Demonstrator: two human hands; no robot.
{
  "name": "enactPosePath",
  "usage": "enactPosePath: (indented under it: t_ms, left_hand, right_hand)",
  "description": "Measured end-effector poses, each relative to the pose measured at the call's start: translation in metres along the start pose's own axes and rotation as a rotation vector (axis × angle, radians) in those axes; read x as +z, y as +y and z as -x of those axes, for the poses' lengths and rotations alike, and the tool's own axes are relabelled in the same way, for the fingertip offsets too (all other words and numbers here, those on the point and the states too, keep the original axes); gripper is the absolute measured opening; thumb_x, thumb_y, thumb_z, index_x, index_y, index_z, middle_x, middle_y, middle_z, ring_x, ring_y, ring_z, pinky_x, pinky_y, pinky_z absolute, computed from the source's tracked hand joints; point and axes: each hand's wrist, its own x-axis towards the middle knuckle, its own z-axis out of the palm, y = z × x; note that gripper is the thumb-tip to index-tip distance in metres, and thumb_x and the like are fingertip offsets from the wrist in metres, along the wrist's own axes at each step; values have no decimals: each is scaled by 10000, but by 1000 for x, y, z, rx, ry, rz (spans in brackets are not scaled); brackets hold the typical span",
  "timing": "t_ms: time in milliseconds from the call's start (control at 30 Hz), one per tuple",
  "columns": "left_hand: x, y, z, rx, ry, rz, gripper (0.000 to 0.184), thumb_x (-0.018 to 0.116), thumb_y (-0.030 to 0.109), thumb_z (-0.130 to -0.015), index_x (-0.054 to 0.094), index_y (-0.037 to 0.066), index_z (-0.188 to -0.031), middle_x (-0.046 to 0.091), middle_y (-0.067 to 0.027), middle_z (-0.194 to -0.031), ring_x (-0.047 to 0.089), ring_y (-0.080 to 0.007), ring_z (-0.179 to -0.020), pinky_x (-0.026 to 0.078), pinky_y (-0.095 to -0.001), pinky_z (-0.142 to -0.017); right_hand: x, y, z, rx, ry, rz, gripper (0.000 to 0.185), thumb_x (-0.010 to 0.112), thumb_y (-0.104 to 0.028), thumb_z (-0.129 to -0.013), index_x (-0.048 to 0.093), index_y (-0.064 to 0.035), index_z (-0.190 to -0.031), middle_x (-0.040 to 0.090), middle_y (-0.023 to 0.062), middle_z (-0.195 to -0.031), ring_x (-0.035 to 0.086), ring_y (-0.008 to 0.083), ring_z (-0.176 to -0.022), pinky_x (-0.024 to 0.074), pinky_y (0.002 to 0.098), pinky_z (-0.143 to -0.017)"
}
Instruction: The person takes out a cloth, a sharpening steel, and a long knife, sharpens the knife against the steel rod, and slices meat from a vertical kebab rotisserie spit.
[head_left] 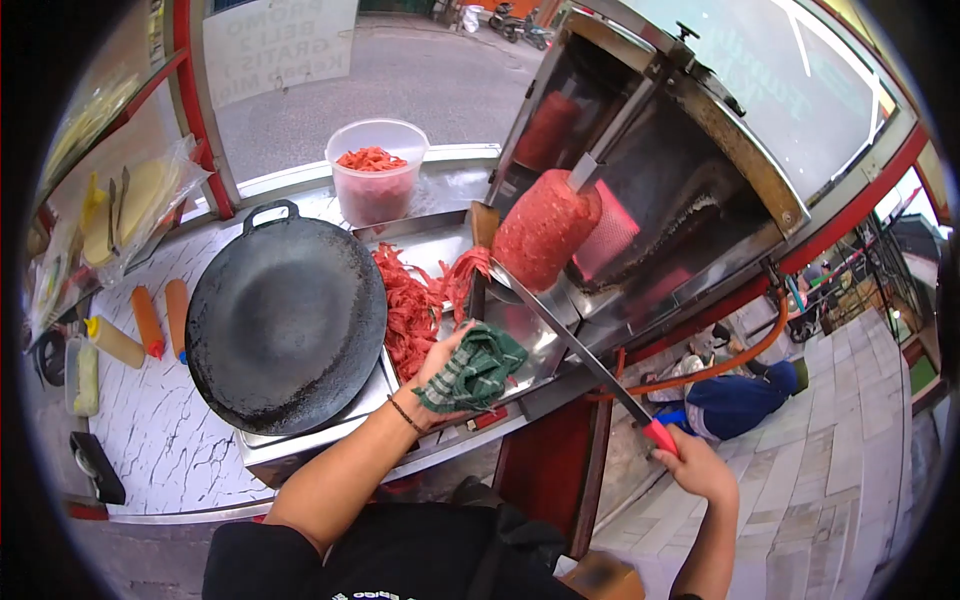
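The right hand point(697, 464) grips the long knife point(585, 355), the left hand point(441, 361) a green cloth point(480, 368); thin slices likely need the long knife nearly flat against the meat point(545, 228).

kinda scuffed matt metal pan point(285, 320), smooth metal knife blade point(590, 357), plastic-looking red handle point(660, 437), soft matt cloth point(475, 370), cloudy plastic tub point(418, 162)
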Motion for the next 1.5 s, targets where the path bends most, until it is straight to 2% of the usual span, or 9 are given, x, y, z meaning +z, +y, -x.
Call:
enactPosePath:
  t_ms: [233,433,467,567,767,800,900,1067,1500]
  left_hand:
    - [8,-15,16,54,232,-332,513,435,487,-985,647,27,-1062,702,-136,-980,697,-261,-818,576,-374,-755]
    - [6,-55,36,149,416,-638,356,434,368,-1020,542,50,-1139,660,-54,-939,661,-173,-815,535,-328,-761]
    - [3,-58,34,146,413,-638,356,434,368,-1020,541,50,-1139,660,-54,-939,661,-173,-815,535,-328,-761]
    - [-50,-64,13,369,470,-1316,387,416,362,-1028,534,-3,-1081,629,-69,-906,592,-160,-847,475,-308,-808]
    - [-26,-67,16,348,413,-1226,363,412,347,-1041,553,13,-1056,602,-10,-917,547,-103,-838,474,-290,-799]
    - [-25,-64,16,391,381,-1225,356,410,343,-1042,552,17,-1056,602,-8,-917,548,-100,-832,476,-284,-792]
    - [-14,-54,18,280,370,-1087,335,409,331,-1044,551,28,-1060,603,-3,-918,555,-92,-823,482,-274,-778]
    - [-24,-53,7,282,386,-1082,333,418,337,-1038,544,29,-1047,610,-16,-908,561,-94,-807,485,-280,-757]
    - [2,-29,-12,256,427,-950,352,421,344,-1034,584,39,-1102,664,-29,-945,630,-111,-820,523,-292,-753]
  right_hand:
    - [-33,-14,29,16,102,-21,236,626,-222,-889,557,-18,-986,551,202,-694,547,377,-638,419,414,-591]
    - [72,-79,-73,-98,471,-466,257,573,-238,-947,568,-31,-1100,560,110,-698,553,190,-638,441,339,-613]
    - [87,-93,-100,-204,509,-636,176,564,-178,-961,547,-47,-1077,468,-37,-636,459,56,-561,362,250,-491]
    - [89,-139,-161,-287,693,-598,223,514,-224,-987,512,-17,-1069,528,67,-645,523,156,-532,403,333,-502]
    - [109,-141,-207,-323,774,-624,220,520,-223,-984,522,-22,-1071,538,63,-664,545,168,-560,416,350,-521]
    - [129,-134,-196,-250,686,-689,291,536,-262,-971,520,-14,-1122,611,210,-805,625,386,-751,456,438,-656]
    - [165,-111,-196,-433,785,-602,312,533,-269,-973,516,-18,-1157,614,201,-795,625,386,-751,457,439,-652]
    - [87,-150,-203,-236,619,-489,317,537,-262,-966,515,-14,-1162,624,195,-774,645,380,-719,476,434,-633]
    - [142,-97,-187,-271,505,-555,262,540,-207,-955,516,-34,-1151,643,259,-894,649,439,-872,485,457,-685]
